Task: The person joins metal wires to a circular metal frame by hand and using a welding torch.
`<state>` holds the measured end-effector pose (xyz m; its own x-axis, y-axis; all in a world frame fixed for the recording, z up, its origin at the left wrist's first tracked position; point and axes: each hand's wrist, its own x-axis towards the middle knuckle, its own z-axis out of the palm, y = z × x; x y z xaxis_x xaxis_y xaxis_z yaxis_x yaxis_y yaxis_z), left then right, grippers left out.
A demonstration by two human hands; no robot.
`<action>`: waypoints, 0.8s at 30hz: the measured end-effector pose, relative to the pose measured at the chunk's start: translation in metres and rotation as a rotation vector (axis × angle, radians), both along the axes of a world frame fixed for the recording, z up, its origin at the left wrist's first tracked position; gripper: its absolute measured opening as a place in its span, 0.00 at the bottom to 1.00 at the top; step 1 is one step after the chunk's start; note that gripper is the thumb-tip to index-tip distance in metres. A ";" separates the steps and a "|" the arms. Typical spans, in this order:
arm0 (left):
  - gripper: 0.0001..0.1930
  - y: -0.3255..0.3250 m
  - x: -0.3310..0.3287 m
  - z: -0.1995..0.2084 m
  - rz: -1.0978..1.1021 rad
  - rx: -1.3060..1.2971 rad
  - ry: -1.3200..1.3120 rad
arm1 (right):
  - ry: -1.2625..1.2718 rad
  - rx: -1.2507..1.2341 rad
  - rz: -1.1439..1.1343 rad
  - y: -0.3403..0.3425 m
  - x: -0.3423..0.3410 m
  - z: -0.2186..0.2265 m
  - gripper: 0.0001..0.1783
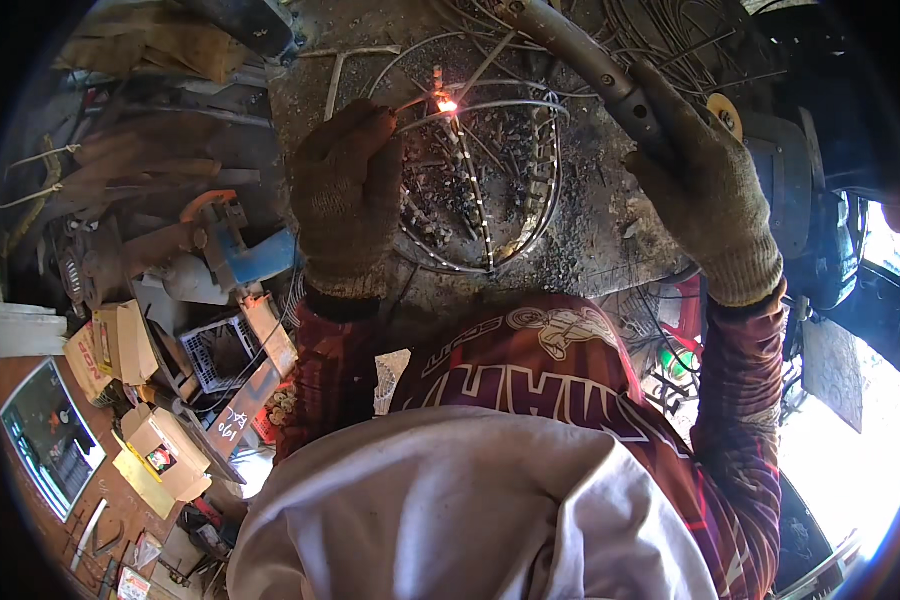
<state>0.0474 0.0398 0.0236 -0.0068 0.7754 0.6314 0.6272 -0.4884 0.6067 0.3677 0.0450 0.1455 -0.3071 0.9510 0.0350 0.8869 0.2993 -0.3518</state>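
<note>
A bright glowing spot sits on a rounded frame of thin bent metal rods (490,225), which rests on the dirty work surface (610,225). My right hand (705,180), in a knitted work glove, is closed around the dark grip of a welding electrode holder (610,85). From its far end a thin electrode (491,62) slants down toward the glow. On the left of the frame, my gloved left hand (345,190) has its fingers pressed together at a thin metal rod (411,102) that runs to the glowing spot. Shadow partly hides those fingertips.
Loose wire and rods (670,40) lie at the far right. At left are a blue and orange power tool (250,255), cardboard boxes (165,455), a plastic crate (215,350) and a glass-like panel (52,435). A yellow disc (725,115) stands beside my right hand.
</note>
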 end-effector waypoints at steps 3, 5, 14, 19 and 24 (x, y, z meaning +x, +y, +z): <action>0.15 0.000 0.001 0.001 -0.005 -0.011 -0.021 | 0.003 0.072 0.011 -0.002 0.000 -0.005 0.39; 0.15 -0.001 0.002 0.001 -0.014 -0.012 -0.045 | -0.007 0.138 0.031 -0.004 -0.001 -0.005 0.39; 0.15 0.002 0.002 0.003 -0.031 0.021 -0.027 | -0.036 0.130 0.000 -0.011 -0.006 0.001 0.41; 0.13 -0.001 0.001 -0.001 0.003 0.023 0.005 | 0.061 -0.054 -0.063 -0.008 -0.004 -0.006 0.41; 0.14 0.000 0.001 0.008 -0.031 0.034 0.003 | 0.200 0.030 0.019 -0.013 0.012 -0.021 0.35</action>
